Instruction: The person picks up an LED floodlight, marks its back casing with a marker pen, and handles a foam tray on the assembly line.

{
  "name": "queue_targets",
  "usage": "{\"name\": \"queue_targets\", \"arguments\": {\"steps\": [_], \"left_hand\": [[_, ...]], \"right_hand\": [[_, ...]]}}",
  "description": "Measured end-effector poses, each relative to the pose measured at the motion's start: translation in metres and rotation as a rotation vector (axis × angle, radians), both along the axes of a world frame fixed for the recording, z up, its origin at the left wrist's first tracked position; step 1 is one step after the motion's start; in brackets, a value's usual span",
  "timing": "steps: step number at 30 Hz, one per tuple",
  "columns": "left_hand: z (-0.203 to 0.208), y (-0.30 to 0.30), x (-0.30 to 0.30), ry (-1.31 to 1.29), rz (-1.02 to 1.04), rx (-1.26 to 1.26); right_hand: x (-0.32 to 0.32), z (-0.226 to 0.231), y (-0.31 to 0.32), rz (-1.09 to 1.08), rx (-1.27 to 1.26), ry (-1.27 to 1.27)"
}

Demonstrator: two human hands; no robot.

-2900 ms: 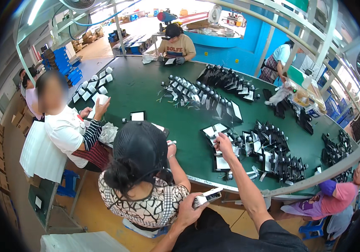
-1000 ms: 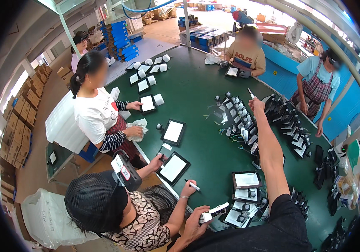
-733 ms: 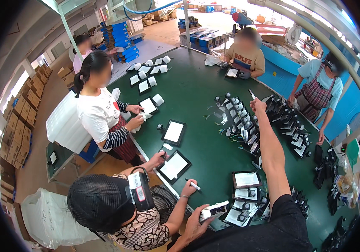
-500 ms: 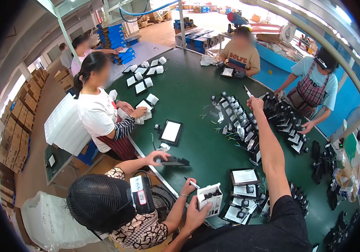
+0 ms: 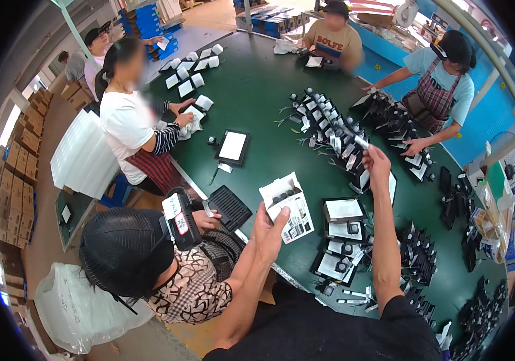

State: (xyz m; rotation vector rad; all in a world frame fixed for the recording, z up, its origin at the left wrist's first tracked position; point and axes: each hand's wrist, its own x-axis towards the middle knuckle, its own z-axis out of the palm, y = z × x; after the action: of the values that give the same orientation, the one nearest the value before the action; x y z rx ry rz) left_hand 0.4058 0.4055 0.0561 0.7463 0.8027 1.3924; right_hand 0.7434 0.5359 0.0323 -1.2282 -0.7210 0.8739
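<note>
The bench (image 5: 269,123) is filling mid-frame. At centre, the left hand (image 5: 266,233) is clamping its grip on the box (image 5: 295,209), ideally pointing the open end upward; right of centre, the right hand (image 5: 378,164) is pinching a blurred pen (image 5: 361,142).

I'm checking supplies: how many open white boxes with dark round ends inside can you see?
1: the white box in the person's left hand, seen against the green table. Others may be hidden from this view.

Free green tabletop (image 5: 263,114) beyond white box (image 5: 296,216); black device rows (image 5: 390,120) near right hand (image 5: 378,163)
</note>
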Motion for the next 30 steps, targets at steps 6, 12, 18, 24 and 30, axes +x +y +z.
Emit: {"name": "queue_targets", "arguments": {"steps": [6, 12, 18, 24, 30], "left_hand": [[-0.106, 0.01, 0.025, 0.382, -0.015, -0.113], [-0.195, 0.024, 0.06, 0.378, -0.029, -0.193], [-0.246, 0.041, 0.032, 0.87, 0.175, -0.066], [-0.146, -0.002, 0.061, 0.826, -0.117, 0.231], [-0.092, -0.031, 0.051, 0.725, -0.411, 0.097]], "right_hand": [[0.0, -0.006, -0.081, -0.038, -0.024, 0.012], [-0.024, -0.027, -0.122, 0.003, -0.045, 0.144], [-0.067, -0.036, -0.117, 0.081, -0.074, 0.18], [-0.065, -0.041, -0.128, 0.111, -0.142, 0.142], [-0.098, -0.027, -0.126, 0.361, -0.207, -0.008]]}}
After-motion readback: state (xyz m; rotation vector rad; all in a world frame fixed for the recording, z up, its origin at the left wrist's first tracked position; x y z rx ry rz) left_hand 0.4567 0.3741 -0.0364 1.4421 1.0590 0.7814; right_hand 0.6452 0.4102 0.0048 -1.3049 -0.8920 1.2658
